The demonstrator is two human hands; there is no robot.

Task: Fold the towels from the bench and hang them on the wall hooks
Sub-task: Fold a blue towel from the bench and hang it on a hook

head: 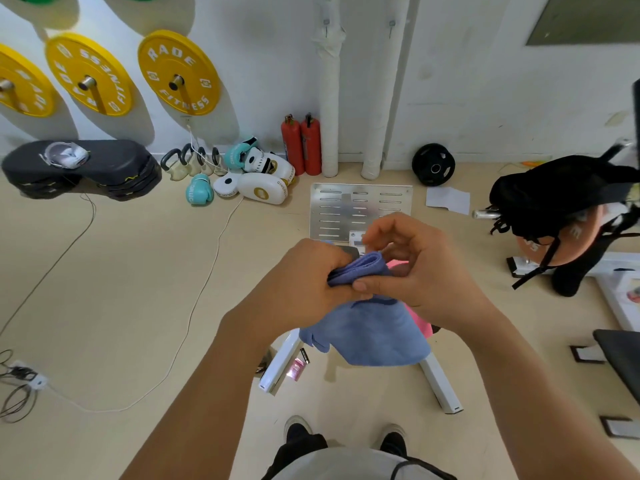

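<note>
The person's two shoes (346, 433) stand on the pale floor at the bottom of the view, and both forearms reach forward from there to meet over the middle. Between the hands hangs the blue towel (367, 332), held up in the air rather than lying on anything. The left hand (304, 275) grips its bunched top edge, fingers curled round the folded layers. The right hand (412, 261) touches the same edge from the other side: its thumb presses on the cloth, while the other fingers are bent and raised above it, apparently holding nothing.

The folded top edge runs roughly left to right between the two hands, and the rest of the towel drops straight down from it towards the person. Both hands are equally close; the left looks to carry the weight.

Just behind the blue cloth a pink towel (420, 318) shows, lying on the bench (440, 382), whose white legs spread out below; the bench top itself is mostly hidden.

Further off, a metal plate (346, 209) lies on the floor. On the wall far ahead and above are two small hooks (326, 24), side by side and bare. To hang the towel, the hands would have to carry it forward and well upward.
</note>
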